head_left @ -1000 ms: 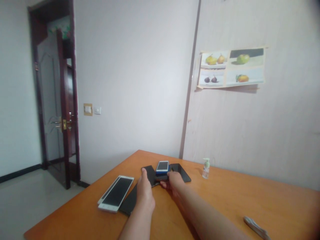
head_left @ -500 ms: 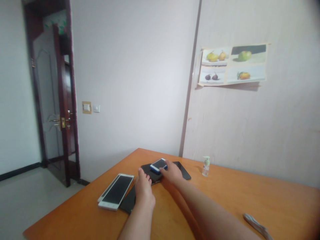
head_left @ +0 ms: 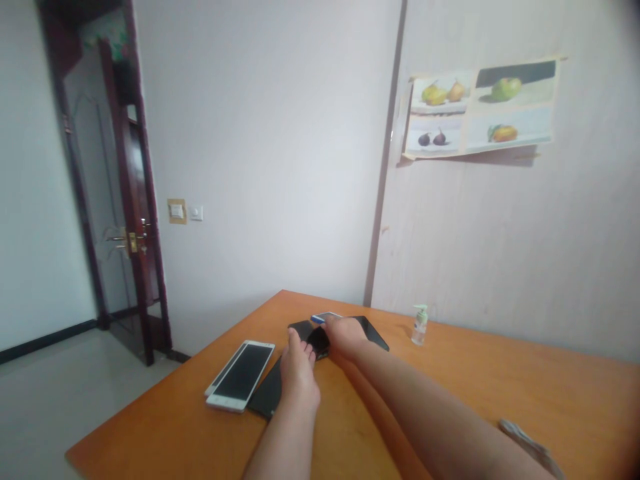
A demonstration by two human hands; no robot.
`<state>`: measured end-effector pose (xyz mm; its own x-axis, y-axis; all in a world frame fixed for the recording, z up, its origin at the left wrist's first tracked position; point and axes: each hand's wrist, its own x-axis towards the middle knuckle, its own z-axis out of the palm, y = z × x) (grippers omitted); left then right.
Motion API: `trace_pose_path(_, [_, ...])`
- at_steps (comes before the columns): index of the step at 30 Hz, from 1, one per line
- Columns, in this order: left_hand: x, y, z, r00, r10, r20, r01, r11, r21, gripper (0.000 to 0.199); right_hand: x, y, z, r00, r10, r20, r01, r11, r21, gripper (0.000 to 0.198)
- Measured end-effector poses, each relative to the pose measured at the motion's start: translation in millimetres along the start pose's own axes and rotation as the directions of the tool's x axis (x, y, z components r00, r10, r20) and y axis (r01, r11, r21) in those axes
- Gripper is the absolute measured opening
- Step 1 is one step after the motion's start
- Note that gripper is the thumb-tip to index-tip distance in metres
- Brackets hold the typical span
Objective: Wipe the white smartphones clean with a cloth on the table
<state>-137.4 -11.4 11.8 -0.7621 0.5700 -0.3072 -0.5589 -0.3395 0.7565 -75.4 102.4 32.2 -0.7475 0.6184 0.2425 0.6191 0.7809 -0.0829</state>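
Note:
My right hand [head_left: 344, 335] is closed at the near edge of a small white-fronted smartphone with a blue edge [head_left: 320, 319]; its fingertips are mostly hidden. The phone looks tilted, its screen seen at a flat angle. Dark flat devices lie beneath and around both hands, one black corner [head_left: 300, 328] showing at the back. My left hand [head_left: 299, 363] is open, thumb up and fingers stretched toward a glossy black surface [head_left: 318, 341]; whether they touch it I cannot tell. Left of that hand lies a black phone [head_left: 266, 393], partly covered by the wrist.
Two white phones [head_left: 244, 377] overlap on the orange table [head_left: 200, 433] at left. A black tablet-like device [head_left: 374, 335] lies right of my right hand. A small pump bottle [head_left: 420, 325] stands farther right. A greyish strip-like object [head_left: 527, 443] lies near the front right.
The blue-edged phone has shifted slightly back and tilted, so its screen shows less. My right hand's fingers have curled in. The left hand keeps its pose; the view has shifted a little.

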Motion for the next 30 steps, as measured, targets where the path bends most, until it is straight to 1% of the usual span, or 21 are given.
trace_pose_path(3, [1, -1, 0, 1.0, -0.004, 0.008, 0.004, 1.0, 0.005, 0.071, -21, 17, -4, 0.998, -0.027, -0.053, 0.026, 1.0, -0.011, 0.033])
trace_pose_path(7, [1, -2, -1, 1.0, 0.001, 0.02, -0.002, 1.0, 0.015, 0.071, -60, 45, -2, 0.993, -0.066, -0.099, 0.064, 0.998, -0.02, 0.029])
trace_pose_path(9, [1, -2, -1, 1.0, 0.012, 0.028, -0.013, 1.0, 0.024, 0.071, -79, 58, -1, 0.984, -0.107, -0.143, 0.111, 0.994, 0.018, 0.029])
trace_pose_path(10, [1, -1, -1, 0.999, 0.02, 0.031, -0.021, 0.999, 0.031, 0.072, -88, 64, -1, 0.979, -0.106, -0.174, 0.116, 0.992, 0.048, 0.029])
trace_pose_path(12, [0, -1, -1, 0.998, 0.04, 0.04, -0.042, 0.998, 0.049, 0.071, -106, 73, -5, 0.973, -0.073, -0.218, 0.101, 0.988, 0.118, 0.031])
trace_pose_path(16, [0, 0, 0, 0.993, 0.095, 0.068, -0.102, 0.989, 0.108, 0.065, -142, 86, -21, 0.982, 0.021, -0.188, 0.026, 0.97, 0.24, 0.035])
trace_pose_path(18, [-1, 0, 1, 0.987, 0.134, 0.089, -0.147, 0.978, 0.149, 0.06, -161, 95, -31, 0.977, 0.095, -0.189, -0.031, 0.949, 0.313, 0.038])
trace_pose_path(20, [-3, -1, 2, 0.977, 0.177, 0.122, -0.199, 0.96, 0.197, 0.056, -182, 111, -41, 0.959, 0.193, -0.207, -0.102, 0.919, 0.382, 0.039])
trace_pose_path(22, [-5, -3, 4, 0.961, 0.216, 0.171, -0.255, 0.933, 0.255, 0.053, -202, 131, -50, 0.929, 0.293, -0.225, -0.177, 0.889, 0.423, 0.041])
trace_pose_path(23, [-7, -4, 4, 0.952, 0.233, 0.2, -0.284, 0.915, 0.288, 0.052, -213, 143, -53, 0.908, 0.348, -0.234, -0.224, 0.873, 0.433, 0.042])
trace_pose_path(24, [-8, -6, 5, 0.941, 0.249, 0.231, -0.315, 0.893, 0.321, 0.052, -224, 156, -57, 0.876, 0.415, -0.244, -0.28, 0.851, 0.444, 0.043])
trace_pose_path(25, [-10, -7, 5, 0.928, 0.263, 0.263, -0.347, 0.868, 0.355, 0.052, -235, 168, -60, 0.842, 0.481, -0.245, -0.335, 0.821, 0.462, 0.044])
trace_pose_path(27, [-12, -10, 5, 0.899, 0.287, 0.331, -0.412, 0.81, 0.417, 0.052, -257, 190, -65, 0.753, 0.609, -0.249, -0.441, 0.748, 0.495, 0.045])
trace_pose_path(29, [-14, -13, 5, 0.865, 0.299, 0.403, -0.476, 0.744, 0.469, 0.052, -276, 206, -69, 0.672, 0.699, -0.246, -0.53, 0.685, 0.5, 0.047])
trace_pose_path(30, [-14, -15, 5, 0.845, 0.3, 0.442, -0.508, 0.708, 0.491, 0.051, -283, 212, -71, 0.642, 0.726, -0.247, -0.562, 0.664, 0.493, 0.047])
